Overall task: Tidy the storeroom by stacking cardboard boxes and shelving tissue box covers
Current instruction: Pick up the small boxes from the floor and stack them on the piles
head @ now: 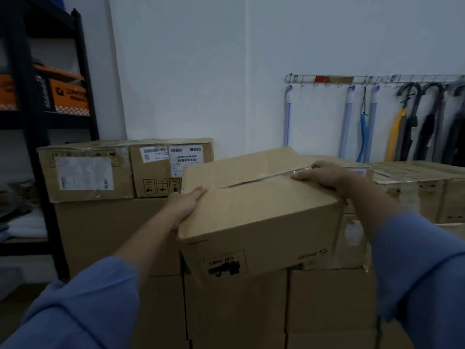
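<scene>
1. The brown cardboard box with a taped top seam (264, 212) is centre frame, held between both hands. It sits skewed and tilted on top of a stack of plain brown cartons (327, 303). Its front print (UN 3481 mark) reads upside down.
2. The left hand (185, 204) grips the box's left top edge, thumb lying on the top flap. Its fingers go down the side and are hidden.
3. The right hand (324, 176) grips the far right top edge by the seam, fingers curled onto the flap.
4. I cannot tell whether the box's underside rests fully on the stack.
5. Both forearms wear blue sleeves (83, 311).
6. Behind left, two labelled cartons (161, 170) sit side by side on a large brown carton (105, 235).
7. Far left is a black metal shelf rack (32, 122) holding orange boxes (68, 96).
8. On the right wall, a metal hook rail (377, 78) carries hanging umbrellas (415, 122). Film-wrapped cartons (427, 187) stand below it.
</scene>
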